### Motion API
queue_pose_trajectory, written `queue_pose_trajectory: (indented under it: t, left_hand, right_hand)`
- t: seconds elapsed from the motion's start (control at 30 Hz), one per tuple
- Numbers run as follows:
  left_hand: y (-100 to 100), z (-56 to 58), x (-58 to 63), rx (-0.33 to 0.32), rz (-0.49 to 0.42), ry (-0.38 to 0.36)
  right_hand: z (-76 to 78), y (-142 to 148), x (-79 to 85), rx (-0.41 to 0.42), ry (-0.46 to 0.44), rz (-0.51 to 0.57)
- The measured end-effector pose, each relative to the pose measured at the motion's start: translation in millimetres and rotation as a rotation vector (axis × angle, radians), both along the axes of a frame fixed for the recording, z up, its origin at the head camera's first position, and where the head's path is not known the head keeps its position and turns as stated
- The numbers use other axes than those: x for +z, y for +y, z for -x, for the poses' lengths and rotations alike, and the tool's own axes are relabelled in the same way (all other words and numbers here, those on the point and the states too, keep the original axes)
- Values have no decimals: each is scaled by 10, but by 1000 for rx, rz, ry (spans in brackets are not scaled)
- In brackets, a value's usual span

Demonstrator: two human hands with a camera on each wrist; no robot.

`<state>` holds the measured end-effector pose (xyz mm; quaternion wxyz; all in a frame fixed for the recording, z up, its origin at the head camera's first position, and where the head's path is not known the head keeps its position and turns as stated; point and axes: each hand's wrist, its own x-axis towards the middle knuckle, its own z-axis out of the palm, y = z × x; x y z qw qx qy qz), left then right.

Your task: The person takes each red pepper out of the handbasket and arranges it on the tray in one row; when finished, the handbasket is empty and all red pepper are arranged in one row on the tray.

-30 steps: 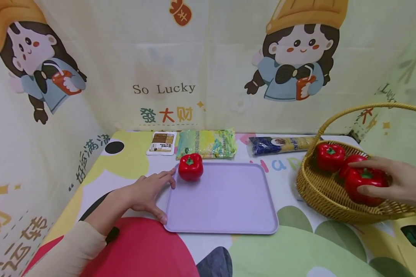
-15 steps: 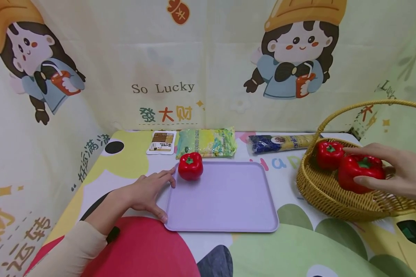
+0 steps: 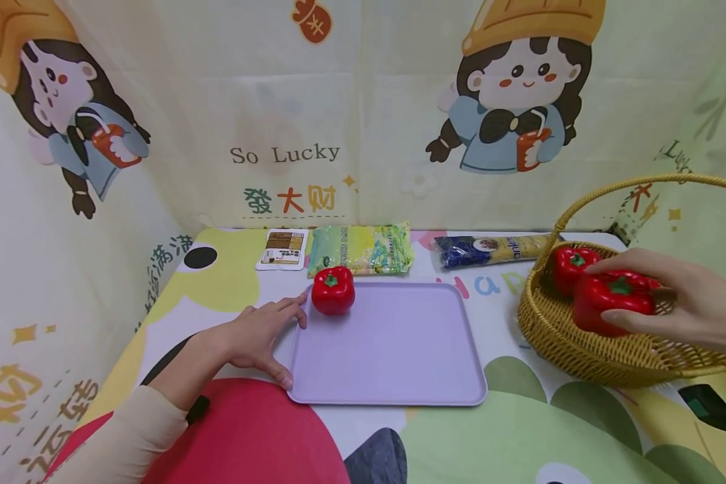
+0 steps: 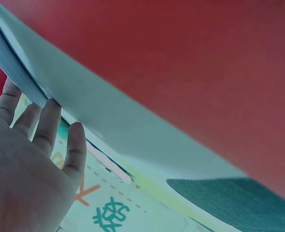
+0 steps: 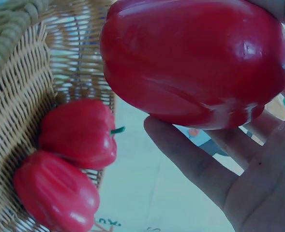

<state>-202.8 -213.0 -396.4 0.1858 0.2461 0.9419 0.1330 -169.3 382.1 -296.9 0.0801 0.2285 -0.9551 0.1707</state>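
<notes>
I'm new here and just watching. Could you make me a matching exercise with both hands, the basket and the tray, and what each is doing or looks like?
Things:
1. Left hand
2. Right hand
3. Basket
4. Tray

Descriptions:
A. Flat and pale purple
B. Gripping a red pepper
C. Woven, golden brown, with a tall arched handle
D. At the tray's left edge, touching it

Right pairs: 1-D, 2-B, 3-C, 4-A

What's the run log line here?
left hand: touching rectangular lilac tray; right hand: gripping glossy red bell pepper over tan wicker basket; tray: matching pepper, back-left corner; basket: two more peppers
</notes>
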Motion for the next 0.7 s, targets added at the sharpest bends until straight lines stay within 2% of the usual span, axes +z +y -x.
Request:
queue_pose_trajectory:
  t: [0.23, 0.5, 0.7]
  left_hand:
    - [7, -2, 7, 9, 0, -11]
    - [2, 7, -1, 5, -8, -19]
    - [11, 11, 7, 1, -11, -19]
  right_hand:
    - [-4, -106, 9, 1, -72, 22]
    - [-39, -329, 60, 31, -27, 81]
    - [-9, -499, 81, 86, -41, 130]
